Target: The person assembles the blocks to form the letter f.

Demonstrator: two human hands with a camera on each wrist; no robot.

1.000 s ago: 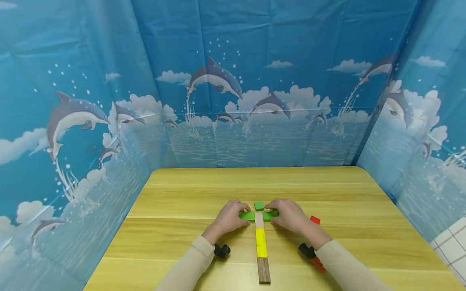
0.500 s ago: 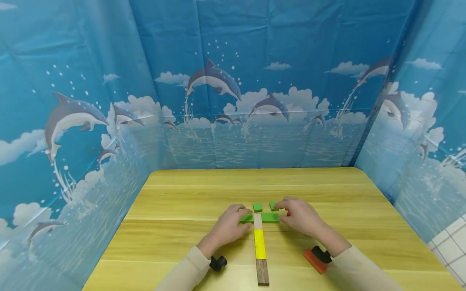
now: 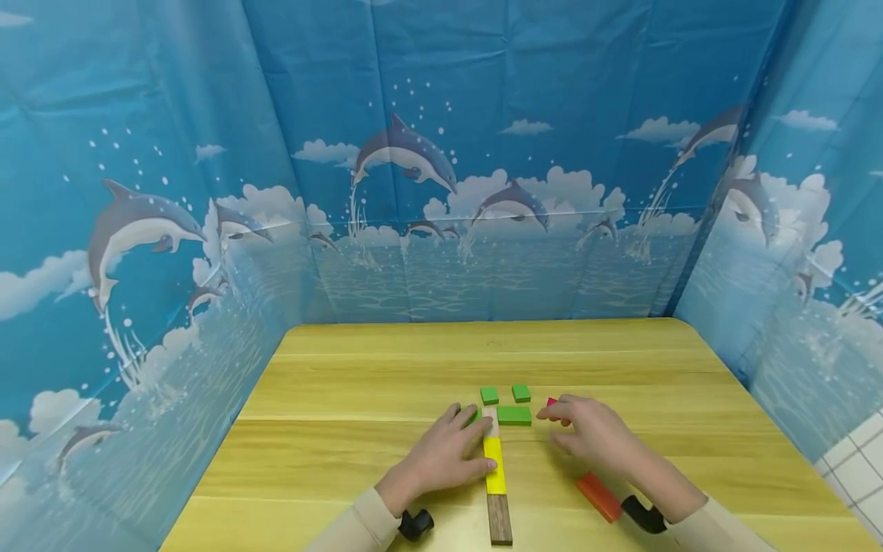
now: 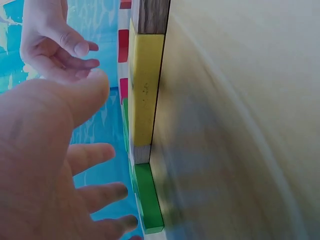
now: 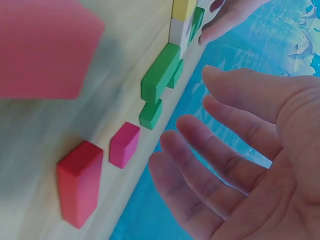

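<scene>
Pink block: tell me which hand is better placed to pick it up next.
The right hand, most likely: it is empty and close to the pink block. The left hand is farther off, over the yellow block, with the longer green block in between.

Green blocks [image 3: 513,416], yellow block [image 3: 497,481], wood-grained brown block [image 3: 500,520], blue dolphin-print curtain [image 3: 552,92]

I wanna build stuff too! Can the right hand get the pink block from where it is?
Probably yes. The right hand looks open, with nothing in it, and the pink block sits close by. In the right wrist view, no other block stands between them.
</scene>
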